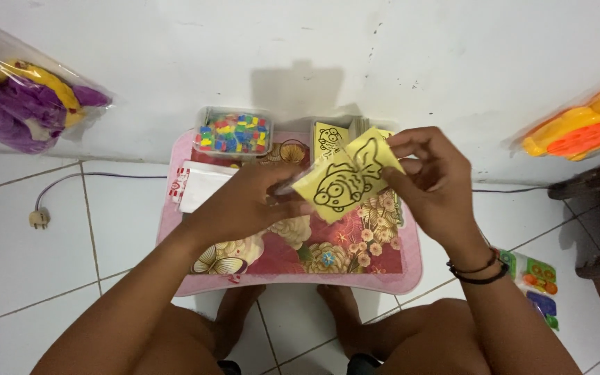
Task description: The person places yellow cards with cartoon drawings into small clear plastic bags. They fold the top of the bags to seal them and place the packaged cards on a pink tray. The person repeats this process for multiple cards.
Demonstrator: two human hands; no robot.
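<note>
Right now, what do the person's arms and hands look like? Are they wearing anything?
Both arms are bare, with no sleeves and no gloves. The right hand has thin dark bands around its wrist, like cords or bracelets, one with a small reddish spot. The left hand wears nothing: no ring, watch or band shows on it. I can see no ring on the right hand's fingers either.

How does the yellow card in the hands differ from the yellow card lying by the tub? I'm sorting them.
The held card is lifted and tilted, pinched by both hands; the card by the tub lies on the pink table. The held card shows fully; the other is partly hidden. Both are yellow with black outline cartoon drawings.
</note>
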